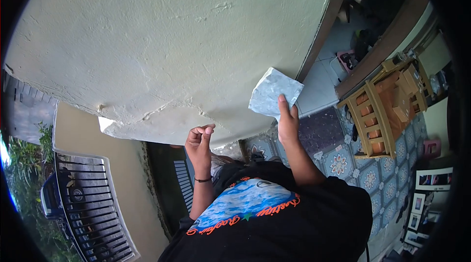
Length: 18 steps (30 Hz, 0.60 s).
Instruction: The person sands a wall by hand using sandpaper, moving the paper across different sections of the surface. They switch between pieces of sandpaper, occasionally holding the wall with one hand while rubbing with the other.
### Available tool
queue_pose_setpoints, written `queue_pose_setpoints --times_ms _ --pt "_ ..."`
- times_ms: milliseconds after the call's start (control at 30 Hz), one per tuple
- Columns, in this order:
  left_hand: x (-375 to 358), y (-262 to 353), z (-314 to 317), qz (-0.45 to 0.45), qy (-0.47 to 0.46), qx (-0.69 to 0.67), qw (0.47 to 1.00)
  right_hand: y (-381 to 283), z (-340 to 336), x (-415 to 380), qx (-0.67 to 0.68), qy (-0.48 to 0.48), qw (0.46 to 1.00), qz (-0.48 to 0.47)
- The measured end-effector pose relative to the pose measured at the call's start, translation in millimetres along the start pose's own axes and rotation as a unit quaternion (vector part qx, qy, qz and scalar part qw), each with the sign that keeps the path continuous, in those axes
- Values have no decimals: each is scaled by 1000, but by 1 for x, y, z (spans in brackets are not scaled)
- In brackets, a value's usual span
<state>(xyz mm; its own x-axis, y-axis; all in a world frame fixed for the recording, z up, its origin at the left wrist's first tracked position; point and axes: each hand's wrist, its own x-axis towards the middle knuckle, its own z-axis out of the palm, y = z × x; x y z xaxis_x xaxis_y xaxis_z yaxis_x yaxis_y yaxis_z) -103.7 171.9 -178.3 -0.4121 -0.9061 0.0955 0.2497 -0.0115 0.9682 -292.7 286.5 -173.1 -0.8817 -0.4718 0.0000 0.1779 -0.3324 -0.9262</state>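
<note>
A pale grey-white flat slab point(275, 93) with uneven edges and a mottled face is in my right hand point(287, 123). The thumb lies across its near face while the other fingers are mostly behind it. The slab's upper edge overlaps the cream wall point(162, 41) in this view. My left hand point(199, 144) is raised in front of the wall's lower part, thumb pressed to curled fingers; I cannot tell if anything small is pinched there. Just above that hand, a rough crack line point(156, 110) and chipped paint run along the wall.
On the right, a wooden bench point(375, 119) holding cardboard boxes point(402, 100) stands on patterned floor tiles point(370, 179). A doorway with a brown frame point(326, 21) opens at upper right. At left are a low wall point(81, 129), a black metal railing point(95, 203) and a parked vehicle point(51, 195).
</note>
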Motion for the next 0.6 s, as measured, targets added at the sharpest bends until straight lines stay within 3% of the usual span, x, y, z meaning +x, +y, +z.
queue_pose_setpoints --times_ms 67,133,267,333,400,467,533,600 --pt "-4 -4 -5 -6 3 17 1000 -14 -4 4 70 119 988 -63" --pt "-8 -10 -10 -13 5 31 999 -28 -5 8 31 208 968 -140" --pt "-2 -8 -25 25 56 43 997 -14 -11 27 -35 170 954 -245" --pt "4 -2 -34 28 96 65 993 7 -8 39 -221 154 908 -322" --pt "14 -1 -54 65 139 85 985 19 3 44 -298 150 891 -308" --pt "18 30 -53 94 231 183 951 19 21 45 -367 99 867 -321" --pt "38 38 -71 227 314 217 896 36 33 52 -406 94 842 -343" --pt "58 57 -89 313 410 285 808 41 39 64 -407 112 836 -351"
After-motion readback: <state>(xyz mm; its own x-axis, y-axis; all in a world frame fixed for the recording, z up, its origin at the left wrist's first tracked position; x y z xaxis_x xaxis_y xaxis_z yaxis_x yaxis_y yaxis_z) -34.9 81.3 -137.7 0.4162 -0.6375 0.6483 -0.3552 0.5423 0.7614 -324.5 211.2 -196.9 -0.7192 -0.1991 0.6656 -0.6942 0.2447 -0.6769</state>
